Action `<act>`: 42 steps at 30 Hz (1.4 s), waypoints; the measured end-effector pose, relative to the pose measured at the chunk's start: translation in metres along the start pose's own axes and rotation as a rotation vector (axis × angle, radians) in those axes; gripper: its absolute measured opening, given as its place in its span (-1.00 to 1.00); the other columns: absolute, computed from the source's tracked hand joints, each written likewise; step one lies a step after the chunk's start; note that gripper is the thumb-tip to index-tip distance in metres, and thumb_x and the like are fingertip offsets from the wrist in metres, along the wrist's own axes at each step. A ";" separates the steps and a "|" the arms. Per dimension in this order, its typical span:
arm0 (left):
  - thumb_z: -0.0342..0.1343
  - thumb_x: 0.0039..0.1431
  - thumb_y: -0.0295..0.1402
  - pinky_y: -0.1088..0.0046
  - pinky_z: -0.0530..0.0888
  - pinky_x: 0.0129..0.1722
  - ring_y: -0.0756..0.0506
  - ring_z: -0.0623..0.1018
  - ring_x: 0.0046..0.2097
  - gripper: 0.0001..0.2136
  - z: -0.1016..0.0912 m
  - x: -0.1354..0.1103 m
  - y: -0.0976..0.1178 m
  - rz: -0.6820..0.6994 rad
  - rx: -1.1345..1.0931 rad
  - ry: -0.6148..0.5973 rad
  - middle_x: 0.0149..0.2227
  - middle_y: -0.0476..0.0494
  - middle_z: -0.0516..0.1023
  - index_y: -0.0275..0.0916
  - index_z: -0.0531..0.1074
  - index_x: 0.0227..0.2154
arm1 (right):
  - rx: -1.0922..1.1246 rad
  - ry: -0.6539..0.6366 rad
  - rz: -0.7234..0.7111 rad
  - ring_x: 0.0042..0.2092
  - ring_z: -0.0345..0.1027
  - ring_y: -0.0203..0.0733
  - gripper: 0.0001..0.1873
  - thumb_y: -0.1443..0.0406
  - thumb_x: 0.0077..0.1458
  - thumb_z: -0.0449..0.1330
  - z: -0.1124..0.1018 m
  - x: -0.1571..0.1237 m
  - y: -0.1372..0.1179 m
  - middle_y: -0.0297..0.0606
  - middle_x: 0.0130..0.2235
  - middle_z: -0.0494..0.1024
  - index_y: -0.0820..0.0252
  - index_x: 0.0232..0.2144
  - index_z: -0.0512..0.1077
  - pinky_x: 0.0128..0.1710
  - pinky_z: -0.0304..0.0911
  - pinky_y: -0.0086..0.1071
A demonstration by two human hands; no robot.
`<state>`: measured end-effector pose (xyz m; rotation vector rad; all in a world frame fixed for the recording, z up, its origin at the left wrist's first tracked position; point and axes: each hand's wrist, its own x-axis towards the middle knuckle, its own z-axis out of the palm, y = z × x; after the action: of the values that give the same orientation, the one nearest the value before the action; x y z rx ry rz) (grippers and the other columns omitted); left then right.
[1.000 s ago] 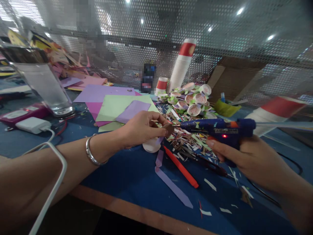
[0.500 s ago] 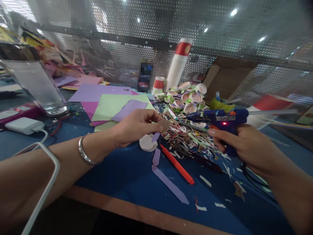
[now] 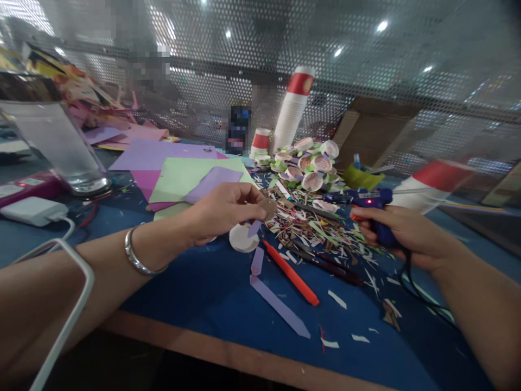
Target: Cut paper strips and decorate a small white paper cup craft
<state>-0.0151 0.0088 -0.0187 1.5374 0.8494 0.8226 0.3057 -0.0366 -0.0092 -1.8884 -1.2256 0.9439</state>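
Note:
My left hand [image 3: 222, 213] pinches a small brown paper piece [image 3: 268, 208] between thumb and fingers, just above a white round disc [image 3: 240, 239] with a purple strip on it. My right hand [image 3: 401, 232] is closed round the grip of a blue glue gun [image 3: 362, 200] with its red light on, nozzle pointing left, well to the right of the brown piece. Between the hands lies a heap of paper scraps [image 3: 313, 228]. A red pen [image 3: 291, 272] and purple paper strips [image 3: 279, 307] lie on the blue table mat [image 3: 203, 293] in front.
Coloured paper sheets [image 3: 183, 176] lie behind my left hand. A glass [image 3: 57, 146], a white charger [image 3: 32, 210] and its cable are at the left. Stacked paper cups [image 3: 293, 111], finished cup-bottom flowers [image 3: 311, 163], a lying cup stack [image 3: 431, 182] and a mesh screen stand behind.
The glue gun has drawn back to the right, away from the brown piece it touched a second ago. My left hand has stayed put, still holding the piece.

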 end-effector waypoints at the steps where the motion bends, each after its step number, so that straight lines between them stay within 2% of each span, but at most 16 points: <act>1: 0.27 0.02 -0.39 0.44 0.33 -0.31 0.02 0.46 -0.33 -0.89 0.000 0.000 -0.001 -0.002 0.005 -0.002 -0.42 0.02 0.53 -0.26 0.46 -0.40 | 0.021 -0.012 0.008 -0.66 0.10 -0.41 -0.41 -0.16 -0.40 0.47 0.000 0.002 0.001 -0.35 -0.67 0.34 0.13 -0.67 0.34 -0.81 -0.06 -0.51; 5: 0.28 0.01 -0.35 0.43 0.33 -0.29 0.01 0.47 -0.31 -0.86 -0.001 -0.001 -0.002 -0.002 0.022 -0.011 -0.39 0.00 0.55 -0.25 0.47 -0.38 | 0.079 -0.048 0.025 -0.62 0.13 -0.43 -0.40 -0.14 -0.42 0.50 -0.002 0.005 0.003 -0.38 -0.66 0.33 0.15 -0.65 0.34 -0.73 0.12 -0.55; 11: 0.28 -0.02 -0.31 0.40 0.32 -0.30 -0.02 0.47 -0.31 -0.84 -0.001 -0.001 0.000 -0.008 0.060 -0.008 -0.39 -0.01 0.55 -0.23 0.47 -0.38 | 0.064 -0.069 0.055 -0.67 0.07 -0.43 -0.38 -0.18 -0.39 0.48 -0.003 0.004 0.004 -0.37 -0.67 0.33 0.14 -0.62 0.35 -0.84 -0.14 -0.54; 18: 0.28 -0.02 -0.30 0.40 0.32 -0.30 -0.02 0.46 -0.32 -0.84 -0.001 -0.002 0.002 -0.006 0.082 0.000 -0.40 -0.01 0.54 -0.20 0.48 -0.37 | 0.010 -0.100 0.079 -0.67 0.06 -0.43 -0.41 -0.15 -0.31 0.48 -0.001 -0.002 -0.002 -0.37 -0.67 0.34 0.17 -0.66 0.36 -0.82 -0.13 -0.52; 21: 0.28 0.01 -0.29 0.41 0.33 -0.32 -0.01 0.45 -0.35 -0.84 -0.002 -0.003 0.003 -0.002 0.115 -0.005 -0.42 0.00 0.53 -0.20 0.49 -0.36 | -0.006 -0.086 0.084 -0.65 0.13 -0.39 -0.42 -0.14 -0.30 0.49 0.000 -0.001 -0.001 -0.35 -0.66 0.35 0.17 -0.65 0.37 -0.79 -0.12 -0.51; 24: 0.28 0.03 -0.27 0.42 0.34 -0.32 -0.02 0.47 -0.35 -0.83 -0.003 -0.004 0.002 -0.003 0.139 -0.006 -0.41 0.00 0.54 -0.19 0.50 -0.32 | -0.015 -0.059 0.076 -0.62 0.18 -0.37 -0.45 -0.13 -0.21 0.44 0.001 0.000 0.000 -0.31 -0.66 0.38 0.19 -0.64 0.38 -0.75 -0.08 -0.51; 30: 0.29 0.05 -0.26 0.42 0.35 -0.32 -0.02 0.48 -0.34 -0.83 -0.003 -0.002 0.000 0.006 0.129 -0.020 -0.42 0.00 0.53 -0.19 0.49 -0.32 | 0.006 0.023 0.046 -0.62 0.13 -0.36 -0.58 -0.03 -0.13 0.41 0.005 -0.007 -0.006 -0.35 -0.63 0.41 0.17 -0.46 0.46 -0.71 -0.06 -0.45; 35: 0.28 0.07 -0.28 0.41 0.36 -0.30 -0.02 0.51 -0.29 -0.85 -0.003 -0.002 0.000 0.007 0.116 -0.047 -0.36 -0.04 0.59 -0.20 0.49 -0.32 | 0.027 0.009 0.025 -0.56 0.21 -0.31 -0.49 -0.01 -0.13 0.40 0.010 -0.006 -0.006 -0.38 -0.63 0.41 0.26 -0.23 0.58 -0.59 0.09 -0.44; 42: 0.29 0.08 -0.28 0.41 0.37 -0.30 -0.02 0.53 -0.27 -0.84 -0.004 -0.003 -0.001 0.024 0.104 -0.061 -0.30 -0.08 0.64 -0.22 0.49 -0.31 | -0.021 -0.003 0.016 -0.55 0.22 -0.28 -0.51 -0.01 -0.12 0.41 0.013 -0.003 -0.002 -0.35 -0.63 0.44 0.26 -0.28 0.58 -0.54 0.06 -0.39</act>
<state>-0.0196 0.0085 -0.0198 1.6588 0.8409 0.7548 0.2931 -0.0368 -0.0131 -1.9163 -1.2287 0.9460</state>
